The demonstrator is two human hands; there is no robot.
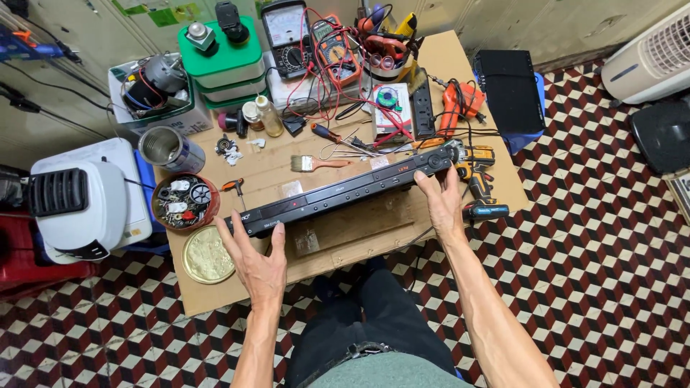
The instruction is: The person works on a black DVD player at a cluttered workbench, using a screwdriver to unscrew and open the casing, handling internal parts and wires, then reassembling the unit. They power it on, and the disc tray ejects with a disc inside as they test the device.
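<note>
A long, flat black disc player [345, 188] stands tilted on its edge on the low wooden table [359, 233], its front panel facing me. My left hand [260, 262] reaches up to its lower left end with fingers spread, the fingertips touching the casing. At the right end, my right hand [440, 205] grips the player, fingers wrapped over the top edge.
A round tin of small parts [185, 202], a gold lid [206, 254] and a metal can [163, 148] lie at the left. A cordless drill [478, 179], paintbrush [320, 164], screwdrivers, multimeters [287, 36], green containers [223, 61] and tangled wires crowd the back. Checkered floor surrounds the table.
</note>
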